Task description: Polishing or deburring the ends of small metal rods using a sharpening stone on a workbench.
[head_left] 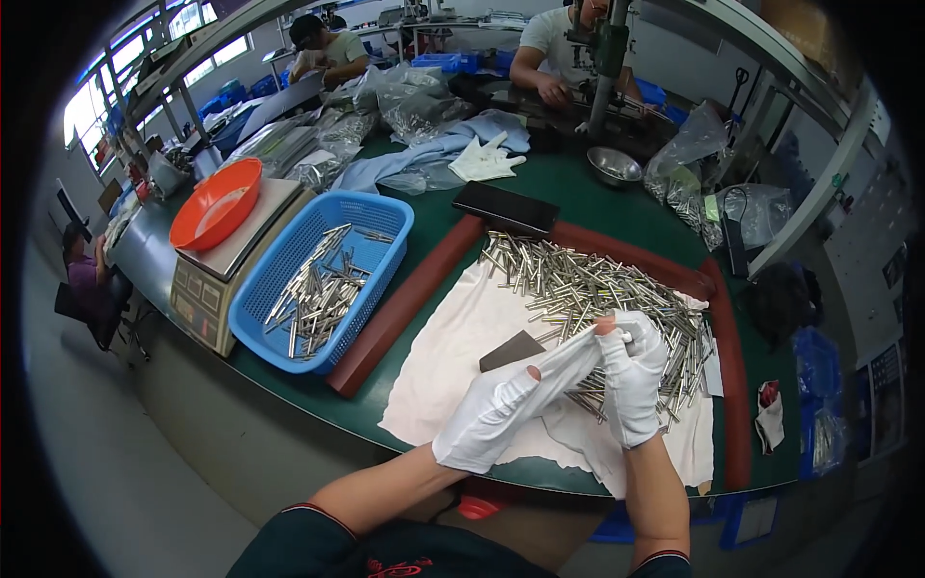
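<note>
My left hand [496, 405], in a white glove with its thumb tip bare, reaches out over the near side of the pale cloth [434, 376]. Its fingers look stretched toward the right, under white glove fabric [570, 357]. At the far end of that fabric, my right hand [633, 380] is closed, its bare fingertips pinching it. Whether anything small sits between the fingertips is hidden. Just beyond the hands spreads a pile of shiny metal pins [578, 284]. A dark grey flat block [511, 352] lies on the cloth beside my left hand.
Dark red bars [409, 308] frame the cloth, with a black phone-like slab [506, 208] at one corner. To the left stand a blue basket [393, 252] of pins and a scale [198, 297] bearing an orange bowl [220, 207]. Bagged parts and co-workers are farther back.
</note>
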`<state>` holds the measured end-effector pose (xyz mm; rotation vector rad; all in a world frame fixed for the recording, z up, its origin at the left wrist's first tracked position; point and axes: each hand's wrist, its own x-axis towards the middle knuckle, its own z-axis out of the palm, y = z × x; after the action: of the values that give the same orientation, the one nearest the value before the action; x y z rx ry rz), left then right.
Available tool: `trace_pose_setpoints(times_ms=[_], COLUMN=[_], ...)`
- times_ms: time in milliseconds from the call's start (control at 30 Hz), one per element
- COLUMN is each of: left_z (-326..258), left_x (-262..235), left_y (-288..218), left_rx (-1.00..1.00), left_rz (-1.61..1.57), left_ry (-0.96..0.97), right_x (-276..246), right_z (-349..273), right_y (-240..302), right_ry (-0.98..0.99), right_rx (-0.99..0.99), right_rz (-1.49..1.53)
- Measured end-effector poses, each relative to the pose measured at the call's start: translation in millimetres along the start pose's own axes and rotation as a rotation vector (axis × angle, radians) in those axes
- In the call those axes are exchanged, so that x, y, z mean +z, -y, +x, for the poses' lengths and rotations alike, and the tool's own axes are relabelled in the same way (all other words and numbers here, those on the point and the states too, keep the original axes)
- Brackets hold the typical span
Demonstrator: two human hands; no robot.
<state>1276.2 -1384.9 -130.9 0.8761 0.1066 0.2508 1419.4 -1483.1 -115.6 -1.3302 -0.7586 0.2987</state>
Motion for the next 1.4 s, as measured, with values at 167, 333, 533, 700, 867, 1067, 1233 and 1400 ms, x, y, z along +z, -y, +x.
trace_pose_setpoints(times_ms=[167,333,533,700,867,1067,1233,1400], left_z=[-1.0,-16.6,-61.9,-65.2,-61.5,-79.4,-76.6,-79.1], left_x=[-0.1,20.5,29.5,54.4,70.2,69.5,70.5,71.3], left_y=[3.2,-5.4,-66.2,-55.6,-44.5,-64.0,-75.1,-79.6], left_rx=[0.193,0.145,0.451,0.419,0.404,0.203,0.108,0.058], left_rz=[0.262,0.272,0.383,-0.716,-0.850,-0.839,-0.840,-0.862], left_ry=[-0.231,-0.060,0.111,0.713,0.884,0.730,0.694,0.667], right_x=[11.1,-0.2,-37.9,-37.5,-32.4,-35.1,-36.7,-37.3], right_z=[-7.4,1.9,33.5,29.5,23.0,24.6,24.6,24.7], right_y=[-5.1,-13.6,-14.9,-27.0,-27.8,-31.6,-38.5,-38.8], right_ry=[0.418,-0.051,-0.214,-0.099,-0.016,0.013,-0.014,0.023], right_rx=[-0.358,-0.079,0.096,0.295,0.297,0.314,0.304,0.302], right_rz=[-0.389,-0.054,0.503,0.857,0.745,0.746,0.752,0.754])
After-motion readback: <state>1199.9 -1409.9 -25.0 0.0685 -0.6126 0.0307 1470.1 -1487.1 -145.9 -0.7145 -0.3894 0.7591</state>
